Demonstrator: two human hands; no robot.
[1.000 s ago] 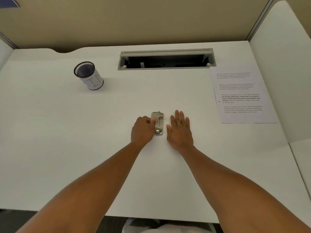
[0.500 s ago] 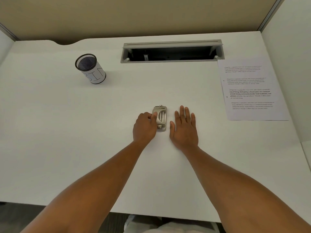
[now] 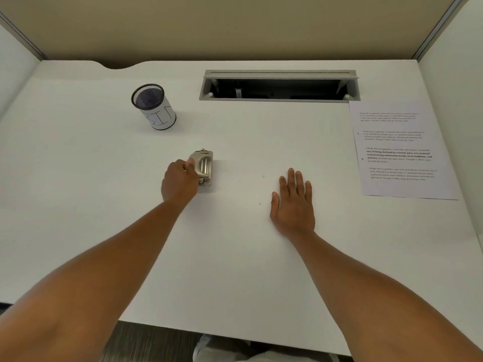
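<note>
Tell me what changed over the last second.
The left hand, gripping the hole punch, slid it left, away from the right hand; two small specks show where it stood. The right hand stays flat on the desk; mesh cup and printed sheet have not moved.

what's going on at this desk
A person's left hand grips a small metal hole punch on a white desk. The right hand lies flat and open on the desk to the right, apart from the punch. Two tiny white specks lie between them. A mesh cup marked BIN stands further back, and a printed sheet lies at the right.
</note>
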